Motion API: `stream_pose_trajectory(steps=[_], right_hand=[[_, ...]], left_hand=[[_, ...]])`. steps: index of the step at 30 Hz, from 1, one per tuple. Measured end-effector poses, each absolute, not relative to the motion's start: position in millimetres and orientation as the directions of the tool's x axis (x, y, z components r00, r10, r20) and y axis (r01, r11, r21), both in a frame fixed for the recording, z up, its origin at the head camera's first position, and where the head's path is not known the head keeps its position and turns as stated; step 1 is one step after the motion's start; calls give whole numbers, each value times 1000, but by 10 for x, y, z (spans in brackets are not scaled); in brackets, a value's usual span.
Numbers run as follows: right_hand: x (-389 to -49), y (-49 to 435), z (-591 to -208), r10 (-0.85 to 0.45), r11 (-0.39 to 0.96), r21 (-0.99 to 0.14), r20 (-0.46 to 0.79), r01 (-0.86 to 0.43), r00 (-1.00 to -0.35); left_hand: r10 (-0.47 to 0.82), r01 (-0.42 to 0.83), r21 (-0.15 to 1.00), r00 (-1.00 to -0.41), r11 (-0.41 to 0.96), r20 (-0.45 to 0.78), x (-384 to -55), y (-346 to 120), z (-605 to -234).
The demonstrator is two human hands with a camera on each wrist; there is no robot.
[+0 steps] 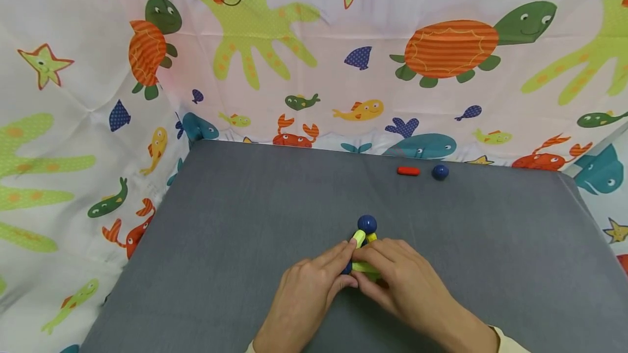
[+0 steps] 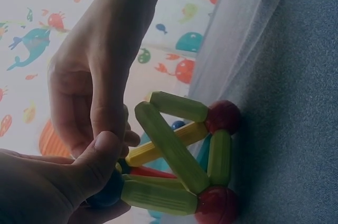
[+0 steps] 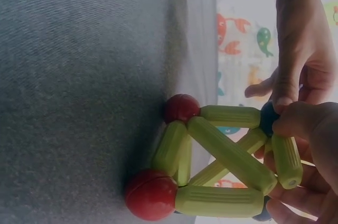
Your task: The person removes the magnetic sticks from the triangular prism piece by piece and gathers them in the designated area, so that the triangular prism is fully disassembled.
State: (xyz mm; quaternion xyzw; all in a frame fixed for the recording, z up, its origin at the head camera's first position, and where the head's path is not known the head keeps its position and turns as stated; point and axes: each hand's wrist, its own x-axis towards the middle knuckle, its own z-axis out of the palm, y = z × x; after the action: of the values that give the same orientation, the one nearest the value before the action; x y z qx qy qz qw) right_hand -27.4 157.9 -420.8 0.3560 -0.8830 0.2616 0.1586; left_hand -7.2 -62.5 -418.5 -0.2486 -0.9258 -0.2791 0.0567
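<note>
Between both hands stands a small frame of ridged green sticks (image 3: 224,203) joined by balls. At its foot, in the right wrist view, are red balls (image 3: 150,195) resting on the grey cloth. My left hand (image 1: 304,285) grips a dark blue ball (image 2: 108,189) at an upper corner, thumb over it. My right hand (image 1: 407,277) pinches a short green stick (image 3: 288,163) beside that ball, and the two thumbs almost meet. Behind the fingers, a yellow stick (image 2: 190,135) and a red stick (image 2: 150,172) belong to the frame. Another blue ball (image 1: 367,224) tops its far side.
Toward the back of the grey cloth-covered table (image 1: 235,206) lie a loose red stick (image 1: 408,171) and a blue ball (image 1: 440,172). A curtain (image 1: 324,37) printed with sea animals rises along the back and sides.
</note>
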Motion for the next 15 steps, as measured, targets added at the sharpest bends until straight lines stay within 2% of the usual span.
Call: stream_pose_trajectory(steps=[5,15], right_hand=[[-294,1606,-4159,-549,607,-345,470,-716,-691],[-500,1969,-3936,-469,689,-384,410,-615,-782]], left_hand=[[428,492,502,-870,712,246,-63,-630,-4181],[429,494,494,-869,716,247,-85,-625,-4168]])
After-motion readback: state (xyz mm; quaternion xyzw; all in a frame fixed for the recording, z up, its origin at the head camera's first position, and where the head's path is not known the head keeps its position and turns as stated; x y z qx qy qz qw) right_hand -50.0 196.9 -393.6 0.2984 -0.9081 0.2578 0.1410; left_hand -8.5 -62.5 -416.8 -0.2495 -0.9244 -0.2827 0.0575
